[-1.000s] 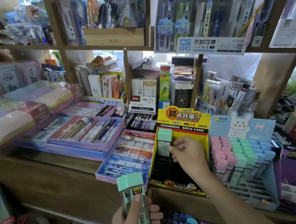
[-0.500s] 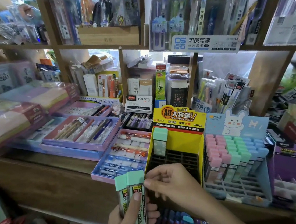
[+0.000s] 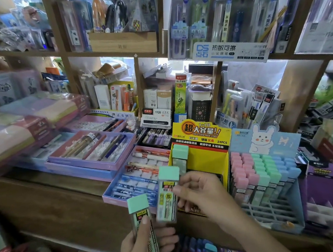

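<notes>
My left hand [image 3: 145,245] grips an upright pencil-lead case with a mint-green cap [image 3: 140,216], thumb pressed on its front label. My right hand [image 3: 201,194] pinches a second mint-capped lead case [image 3: 167,193] and holds it just right of and above the first one, slightly tilted, apart from it. Behind them stands a yellow display box [image 3: 203,156] with a black slotted tray; a third mint-capped case [image 3: 180,157] stands in its back left corner.
A blue rabbit display [image 3: 266,142] of pink, green and blue capped cases stands right of the yellow box. Pink and purple pen trays [image 3: 94,152] lie on the wooden counter [image 3: 55,191] to the left. Packed shelves rise behind. More capped cases [image 3: 207,250] lie below.
My right hand came from the yellow box to my left hand, took one of the two cases held there, and lifted it up and to the right.
</notes>
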`<act>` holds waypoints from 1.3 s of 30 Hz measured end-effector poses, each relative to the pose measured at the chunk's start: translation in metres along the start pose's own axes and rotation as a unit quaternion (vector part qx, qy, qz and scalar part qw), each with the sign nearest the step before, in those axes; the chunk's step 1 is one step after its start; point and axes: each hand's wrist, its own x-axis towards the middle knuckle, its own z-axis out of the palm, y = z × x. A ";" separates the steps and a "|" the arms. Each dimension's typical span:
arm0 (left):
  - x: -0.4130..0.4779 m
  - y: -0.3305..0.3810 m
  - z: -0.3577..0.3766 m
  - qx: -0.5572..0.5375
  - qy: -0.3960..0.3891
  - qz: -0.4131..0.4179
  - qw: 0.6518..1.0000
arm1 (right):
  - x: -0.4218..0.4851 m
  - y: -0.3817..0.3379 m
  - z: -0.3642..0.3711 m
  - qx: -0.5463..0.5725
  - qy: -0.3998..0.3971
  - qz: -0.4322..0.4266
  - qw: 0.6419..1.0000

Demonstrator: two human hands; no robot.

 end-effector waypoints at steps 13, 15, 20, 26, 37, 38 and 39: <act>0.002 -0.002 -0.004 -0.015 -0.015 -0.018 1.000 | 0.040 0.002 -0.020 -0.110 0.186 -0.104 0.971; 0.001 0.000 -0.004 -0.013 -0.020 -0.021 0.999 | 0.043 0.005 -0.020 -0.122 0.185 -0.107 0.969; 0.000 0.002 -0.003 -0.007 -0.022 -0.023 0.999 | 0.047 0.013 -0.018 -0.174 0.170 -0.101 0.965; 0.000 0.002 -0.002 -0.013 -0.015 -0.027 0.999 | 0.051 0.013 -0.018 -0.195 0.163 -0.085 0.963; -0.002 0.005 -0.002 -0.018 -0.013 -0.024 0.999 | 0.065 0.021 -0.014 -0.280 0.206 -0.026 0.937; -0.002 0.005 -0.002 -0.017 -0.013 -0.025 0.999 | 0.066 0.021 -0.014 -0.291 0.209 -0.024 0.933; -0.003 0.005 -0.001 -0.017 -0.012 -0.025 0.999 | 0.066 0.022 -0.014 -0.299 0.211 -0.023 0.930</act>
